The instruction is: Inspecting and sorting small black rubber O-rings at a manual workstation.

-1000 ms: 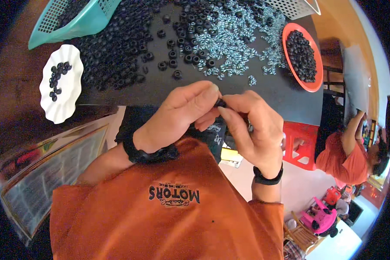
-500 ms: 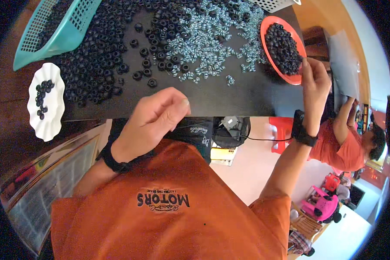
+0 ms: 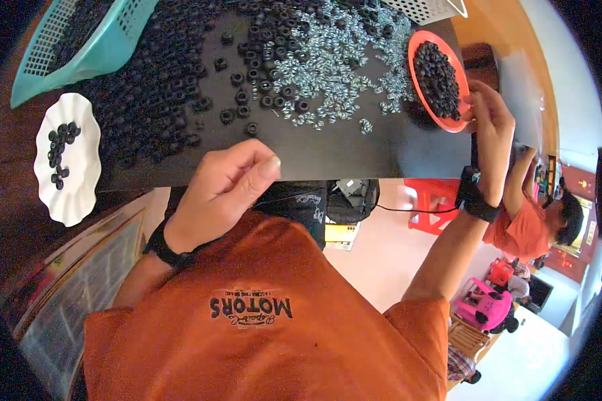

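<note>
My right hand (image 3: 491,115) is at the near right rim of an oval orange plate (image 3: 415,75), its fingers closed against the edge. Heaped on this plate are small black ring-shaped parts (image 3: 436,79). My left hand (image 3: 229,179) hovers over the table's near edge, fingers curled and thumb pressed against them; whatever may be between them is hidden. Beyond it lie loose black rings (image 3: 227,116) and a spread of small silvery coil-like pieces (image 3: 328,73). Several black parts (image 3: 61,148) rest on a white wavy-edged dish (image 3: 80,190) at the left.
A teal perforated basket (image 3: 107,57) stands at the far left beside a large heap of black rings (image 3: 154,100). At the far right is a white perforated basket (image 3: 428,8). A red stool (image 3: 431,204) stands below the dark table (image 3: 341,157). Another person (image 3: 525,224) is at the right.
The whole view has shifted a little, with table items appearing displaced. My left hand is slightly further left. My right hand stays at the orange plate's rim, its fingers slightly rearranged.
</note>
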Action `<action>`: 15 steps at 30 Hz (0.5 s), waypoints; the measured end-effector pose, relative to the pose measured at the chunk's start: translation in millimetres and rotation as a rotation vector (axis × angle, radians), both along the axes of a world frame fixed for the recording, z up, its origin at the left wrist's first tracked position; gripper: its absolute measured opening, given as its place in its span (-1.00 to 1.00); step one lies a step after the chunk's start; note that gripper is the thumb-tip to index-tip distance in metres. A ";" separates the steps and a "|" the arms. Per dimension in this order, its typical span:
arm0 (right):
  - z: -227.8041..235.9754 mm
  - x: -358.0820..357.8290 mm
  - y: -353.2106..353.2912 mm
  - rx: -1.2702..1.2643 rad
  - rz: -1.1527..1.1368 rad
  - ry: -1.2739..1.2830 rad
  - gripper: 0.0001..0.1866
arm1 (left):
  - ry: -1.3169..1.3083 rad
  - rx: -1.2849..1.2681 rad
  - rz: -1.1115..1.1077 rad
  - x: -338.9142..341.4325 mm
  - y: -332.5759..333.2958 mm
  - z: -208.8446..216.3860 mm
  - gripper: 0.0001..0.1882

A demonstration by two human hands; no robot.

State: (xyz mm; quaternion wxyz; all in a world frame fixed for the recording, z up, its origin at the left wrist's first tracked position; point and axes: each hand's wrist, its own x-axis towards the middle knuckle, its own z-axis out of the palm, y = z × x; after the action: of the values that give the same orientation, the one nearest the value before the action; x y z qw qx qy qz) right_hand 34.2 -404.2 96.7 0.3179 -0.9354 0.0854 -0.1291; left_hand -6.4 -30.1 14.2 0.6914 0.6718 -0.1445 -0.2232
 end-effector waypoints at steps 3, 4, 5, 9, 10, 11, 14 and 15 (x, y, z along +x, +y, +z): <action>7.6 10.5 1.8 -0.021 -0.049 -0.018 -0.71 | -0.006 0.019 -0.026 1.3 9.3 4.0 -0.72; 13.5 14.7 7.1 0.007 -0.020 -0.025 -0.70 | -0.023 0.003 -0.019 2.5 12.0 4.5 -0.72; 21.2 18.5 16.3 0.038 0.010 -0.029 -0.69 | -0.037 -0.010 -0.011 2.3 15.1 4.3 -0.73; 41.8 31.1 122.9 -0.037 0.217 0.120 -0.67 | -0.036 0.023 -0.017 4.2 29.3 0.1 -0.78; 33.8 36.1 146.4 -0.081 0.375 0.195 -0.66 | -0.070 -0.011 -0.019 4.0 30.8 -0.3 -0.78; 22.1 41.1 164.8 -0.127 0.529 0.271 -0.63 | -0.103 -0.045 -0.025 3.9 31.6 -0.3 -0.78; -1.8 67.6 197.4 -0.365 0.758 0.047 -0.71 | -0.212 0.022 -0.050 4.6 33.8 0.6 -0.81; -5.8 76.9 205.3 -0.424 0.799 0.024 -0.74 | -0.215 0.016 -0.064 4.1 34.8 -1.9 -0.81</action>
State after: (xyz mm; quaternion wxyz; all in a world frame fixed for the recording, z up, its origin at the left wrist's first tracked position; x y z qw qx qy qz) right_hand 111.2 -198.9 90.9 0.1431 -0.9409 -0.3068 0.0001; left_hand -2.4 4.7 12.3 0.6590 0.6925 -0.2373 -0.1730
